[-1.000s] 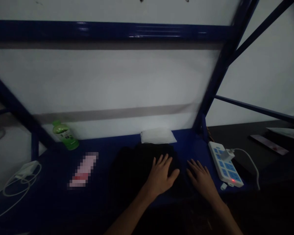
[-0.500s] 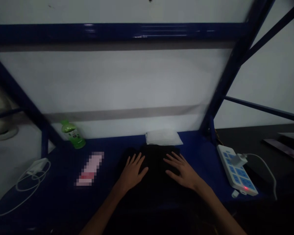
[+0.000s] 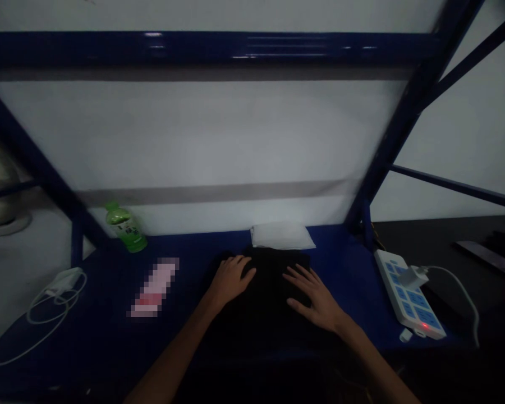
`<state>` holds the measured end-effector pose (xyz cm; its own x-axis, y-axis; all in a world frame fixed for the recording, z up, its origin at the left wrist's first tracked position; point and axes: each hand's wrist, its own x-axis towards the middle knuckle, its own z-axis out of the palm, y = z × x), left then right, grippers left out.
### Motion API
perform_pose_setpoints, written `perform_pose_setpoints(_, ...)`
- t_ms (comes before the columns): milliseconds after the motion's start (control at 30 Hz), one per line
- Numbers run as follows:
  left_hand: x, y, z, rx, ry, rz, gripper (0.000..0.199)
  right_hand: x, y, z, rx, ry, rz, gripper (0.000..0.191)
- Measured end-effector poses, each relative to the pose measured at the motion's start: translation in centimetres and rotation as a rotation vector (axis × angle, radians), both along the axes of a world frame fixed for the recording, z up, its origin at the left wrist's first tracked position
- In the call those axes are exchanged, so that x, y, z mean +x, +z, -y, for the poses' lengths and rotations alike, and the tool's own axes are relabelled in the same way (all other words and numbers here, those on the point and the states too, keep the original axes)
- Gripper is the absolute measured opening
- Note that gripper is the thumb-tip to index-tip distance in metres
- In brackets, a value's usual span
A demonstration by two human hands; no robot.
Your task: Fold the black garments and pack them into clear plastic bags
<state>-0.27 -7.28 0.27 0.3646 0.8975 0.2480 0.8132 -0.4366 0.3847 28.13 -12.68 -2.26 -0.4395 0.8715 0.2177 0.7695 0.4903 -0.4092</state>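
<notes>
A black cloth-like item (image 3: 263,320), perhaps a folded garment, lies in front of me; its details are lost in the dark. On its left side rests my left hand (image 3: 232,278), palm down, with the fingers bent a little and the thumb held apart. My right hand (image 3: 313,297) lies flat on the right side of the same black item, its fingers spread and open. Neither hand visibly grasps anything. Just beyond the black item, against the wall, is a flat white packet (image 3: 283,235).
On the blue tabletop (image 3: 185,247) at left stand a green bottle (image 3: 128,229), a blurred-out pink item (image 3: 155,289) and a coiled white cable (image 3: 61,292). A power strip (image 3: 410,297) with a plugged-in charger lies at right. Blue frame bars (image 3: 210,47) cross the back.
The fingers of my left hand have bent from stretched out to slightly curled. My right hand has stayed nearly where it was, still flat. The view has shifted slightly.
</notes>
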Motion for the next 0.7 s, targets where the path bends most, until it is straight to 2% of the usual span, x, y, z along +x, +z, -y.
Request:
perform_pose_setpoints(133, 2.3, 0.9, -4.1, 0.062, 0.046, 0.082, 0.032, 0.0, -0.1, -0.1, 0.000, 0.004, 0.004, 0.069)
perform_pose_setpoints(233, 4.3, 0.7, -6.6, 0.070, 0.065, 0.109, 0.033, 0.0, -0.3, -0.2, -0.002, 0.005, 0.008, 0.070)
perform_pose_setpoints(333, 5.6, 0.1, -7.9, 0.051, 0.111, 0.128, 0.019, 0.1, -0.5, -0.3, -0.008, -0.002, 0.001, 0.068)
perform_pose_setpoints(400, 6.0, 0.0, -8.2, 0.049, 0.158, 0.147, 0.010, 0.1, -0.6, -0.4, -0.012, -0.006, -0.003, 0.067)
perform_pose_setpoints(500, 5.6, 0.6, -7.8, 0.098, 0.223, 0.202, 0.010, 0.1, -0.6, -0.5, -0.034, -0.030, -0.029, 0.074)
perform_pose_setpoints(600, 4.7, 1.5, -6.4, 0.170, 0.257, 0.260, 0.014, 0.2, -0.3, -0.8, -0.064, -0.046, -0.030, 0.080)
perform_pose_setpoints(700, 3.6, 2.0, -4.3, 0.246, 0.252, 0.313, 0.018, 0.2, 0.0, -1.2, -0.085, -0.019, 0.019, 0.068)
